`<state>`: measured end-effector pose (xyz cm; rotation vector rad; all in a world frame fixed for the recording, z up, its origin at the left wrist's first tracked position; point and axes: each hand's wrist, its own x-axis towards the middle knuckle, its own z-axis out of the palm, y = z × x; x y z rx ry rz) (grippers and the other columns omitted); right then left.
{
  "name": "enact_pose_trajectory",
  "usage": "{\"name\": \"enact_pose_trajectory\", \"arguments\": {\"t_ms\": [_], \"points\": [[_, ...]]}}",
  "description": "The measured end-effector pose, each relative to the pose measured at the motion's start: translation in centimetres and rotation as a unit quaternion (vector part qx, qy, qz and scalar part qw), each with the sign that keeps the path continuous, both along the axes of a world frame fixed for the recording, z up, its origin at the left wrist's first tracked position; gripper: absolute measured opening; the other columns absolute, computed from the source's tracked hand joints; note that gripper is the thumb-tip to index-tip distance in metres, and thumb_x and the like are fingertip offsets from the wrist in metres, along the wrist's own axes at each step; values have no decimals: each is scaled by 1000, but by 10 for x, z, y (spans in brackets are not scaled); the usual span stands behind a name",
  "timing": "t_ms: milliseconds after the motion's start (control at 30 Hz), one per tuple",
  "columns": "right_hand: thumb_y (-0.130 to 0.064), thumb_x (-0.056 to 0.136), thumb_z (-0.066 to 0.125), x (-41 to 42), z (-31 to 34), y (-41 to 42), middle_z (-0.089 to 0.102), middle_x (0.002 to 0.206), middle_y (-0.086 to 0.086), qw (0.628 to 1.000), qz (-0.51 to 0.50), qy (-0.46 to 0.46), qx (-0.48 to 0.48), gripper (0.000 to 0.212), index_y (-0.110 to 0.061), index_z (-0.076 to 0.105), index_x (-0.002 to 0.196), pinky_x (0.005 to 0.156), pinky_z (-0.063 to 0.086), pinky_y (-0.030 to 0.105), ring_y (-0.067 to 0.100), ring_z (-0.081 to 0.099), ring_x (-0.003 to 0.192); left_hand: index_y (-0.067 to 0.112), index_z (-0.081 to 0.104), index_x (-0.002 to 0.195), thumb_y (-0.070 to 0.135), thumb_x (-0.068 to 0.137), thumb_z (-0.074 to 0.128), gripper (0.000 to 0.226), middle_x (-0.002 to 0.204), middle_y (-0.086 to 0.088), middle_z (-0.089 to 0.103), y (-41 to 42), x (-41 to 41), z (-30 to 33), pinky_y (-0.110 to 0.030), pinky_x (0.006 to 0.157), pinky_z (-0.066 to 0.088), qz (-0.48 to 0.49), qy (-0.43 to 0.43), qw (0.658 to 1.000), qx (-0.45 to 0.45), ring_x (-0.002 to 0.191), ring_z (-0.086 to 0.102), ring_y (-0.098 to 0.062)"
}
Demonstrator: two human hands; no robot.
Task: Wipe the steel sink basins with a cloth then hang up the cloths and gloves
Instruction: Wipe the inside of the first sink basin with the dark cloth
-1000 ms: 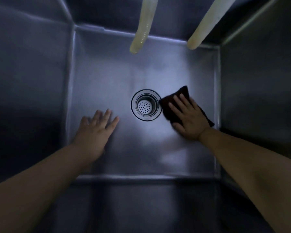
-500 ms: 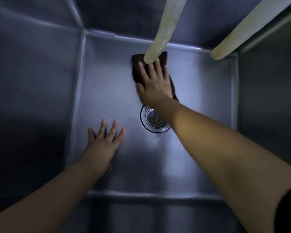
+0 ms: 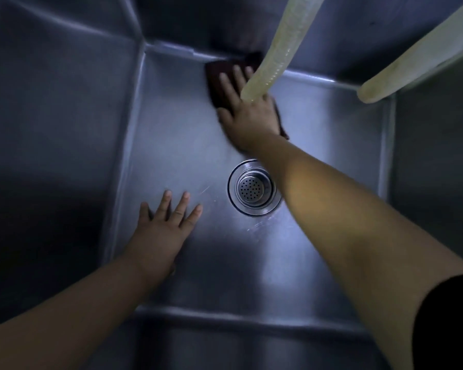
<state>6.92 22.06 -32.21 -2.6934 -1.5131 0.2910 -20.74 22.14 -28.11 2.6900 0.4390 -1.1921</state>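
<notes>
Pressing the dark cloth (image 3: 219, 84) flat against the far floor of the steel sink (image 3: 171, 156), straight fingers (image 3: 238, 78) of the right hand (image 3: 249, 116) on top, beyond the drain (image 3: 254, 188) and under a pale hose (image 3: 275, 49), left hand (image 3: 163, 233) planted nearer, fingers spread on bare steel.

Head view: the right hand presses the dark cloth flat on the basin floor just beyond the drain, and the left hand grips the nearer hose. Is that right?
Not quite. In the head view the left hand grips nothing: it rests flat, fingers spread, on the basin floor left of the drain. The rest holds: the right hand presses the dark cloth flat beyond the drain, under the nearer hose.
</notes>
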Motion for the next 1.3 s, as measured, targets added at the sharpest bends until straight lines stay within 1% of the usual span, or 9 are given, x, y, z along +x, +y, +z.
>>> {"name": "enact_pose_trajectory", "arguments": {"t_ms": [167,300,500,700,800,933,1067,1200,1300], "points": [[-43,94,34,48,3,-98,13,158,13,996,-77,-39,-22,64,-20,19,151,118,5,45,30,7,146,27,-26,143,31,69,74,125,139,0,-44,1,0,0,-61,110,10,3,-8,1000,-4,140,-21,-39],[-43,91,28,19,9,-182,18,156,19,992,-114,-16,-43,66,-14,22,150,114,11,48,35,13,145,27,-25,144,31,68,76,127,149,-4,-36,2,2,2,-63,108,8,3,2,1000,-1,140,-21,-40],[-46,88,36,-91,9,-252,20,152,22,998,-5,-15,-54,69,-9,27,146,110,18,53,37,14,142,26,-25,144,25,72,73,121,152,-6,-32,1,2,4,-65,107,10,6,-6,1000,3,140,-20,-42],[-51,91,34,-144,4,-196,19,155,17,992,114,8,-46,69,-18,21,149,114,13,57,37,13,144,25,-21,146,19,82,63,106,153,-7,-29,0,5,5,-67,107,8,12,-12,1000,3,139,-20,-43],[-47,94,34,-145,1,-146,19,156,16,992,126,19,-25,65,-16,22,150,116,7,55,32,10,146,24,-18,147,17,83,61,102,153,-7,-30,0,6,6,-67,108,8,15,-5,1000,-5,139,-21,-42],[-41,93,36,-124,-5,-76,19,156,17,998,69,-5,-10,65,-13,22,150,118,3,50,30,11,146,22,-18,147,20,81,65,107,153,-7,-29,0,7,8,-66,109,7,8,6,1000,-3,139,-22,-41],[-43,93,34,-78,-6,-33,15,158,14,1000,-18,-11,-12,66,-16,18,151,118,-1,45,28,9,146,23,-20,146,24,76,71,115,151,-6,-33,1,6,8,-65,110,7,6,10,1000,-2,139,-23,-40],[-46,92,33,-23,-3,-37,14,158,12,998,-56,-24,-24,67,-19,17,151,119,-1,46,27,8,146,24,-21,146,26,74,72,117,151,-4,-34,0,5,7,-64,110,7,13,5,1000,3,140,-22,-39],[-47,91,33,16,-4,-70,13,158,12,989,-137,-45,-30,68,-18,19,151,117,-1,45,26,8,146,24,-20,146,27,73,71,117,152,-4,-32,0,5,11,-64,110,9,8,8,1000,5,141,-20,-38]]}}
